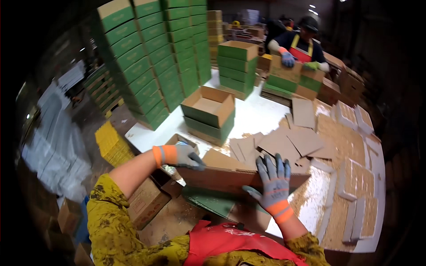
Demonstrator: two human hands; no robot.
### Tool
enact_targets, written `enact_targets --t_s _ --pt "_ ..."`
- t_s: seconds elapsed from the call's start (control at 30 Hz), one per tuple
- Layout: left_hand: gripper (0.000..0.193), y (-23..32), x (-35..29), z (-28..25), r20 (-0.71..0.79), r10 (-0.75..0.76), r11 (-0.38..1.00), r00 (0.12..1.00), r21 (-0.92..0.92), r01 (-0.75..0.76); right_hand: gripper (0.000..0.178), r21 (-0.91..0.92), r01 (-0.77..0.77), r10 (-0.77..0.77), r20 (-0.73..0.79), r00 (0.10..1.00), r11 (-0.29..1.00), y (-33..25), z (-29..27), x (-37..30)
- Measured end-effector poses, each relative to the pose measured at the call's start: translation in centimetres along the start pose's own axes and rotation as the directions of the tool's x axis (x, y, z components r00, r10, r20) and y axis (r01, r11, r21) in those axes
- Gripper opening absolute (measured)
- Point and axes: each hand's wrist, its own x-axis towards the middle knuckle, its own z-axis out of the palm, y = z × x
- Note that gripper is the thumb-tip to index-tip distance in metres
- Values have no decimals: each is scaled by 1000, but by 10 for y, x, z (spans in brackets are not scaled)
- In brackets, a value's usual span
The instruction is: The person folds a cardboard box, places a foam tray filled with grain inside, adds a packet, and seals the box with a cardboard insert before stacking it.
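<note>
Before me a brown cardboard carton (215, 176) stands part-folded at the near edge of the white table, its long side panel facing me. My left hand (184, 157), in a grey glove with an orange cuff, is closed over the panel's upper left edge, fingertips bent down. My right hand (271, 181), gloved alike, lies across the panel's right part with its fingers stretched and spread and its thumb out to the left. Beneath the carton are flat green cardboard sheets (206, 201). Part of the carton's inside is hidden from me.
Two stacked open green-and-brown boxes (208, 126) stand beyond the carton, with tall green box stacks (148, 57) at left. Loose cardboard pieces (290, 144) and white trays of tan material (357, 179) lie right. A co-worker (306, 48) handles boxes across the table.
</note>
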Motion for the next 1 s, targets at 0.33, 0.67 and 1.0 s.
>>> enact_targets --t_s 0.33,0.67,1.0 --pt "28 2 22 1 -210 230 960 950 -111 -257 46 17 73 -73 -18 997 997 -16 -31 -84" --pt "26 19 27 63 -654 310 929 690 56 -365 43 376 -28 21 23 1000 926 -23 -55 -80" --pt "70 -32 113 45 -136 275 515 952 -815 -266 58 622 -661 415 516 749 420 7 35 -50"
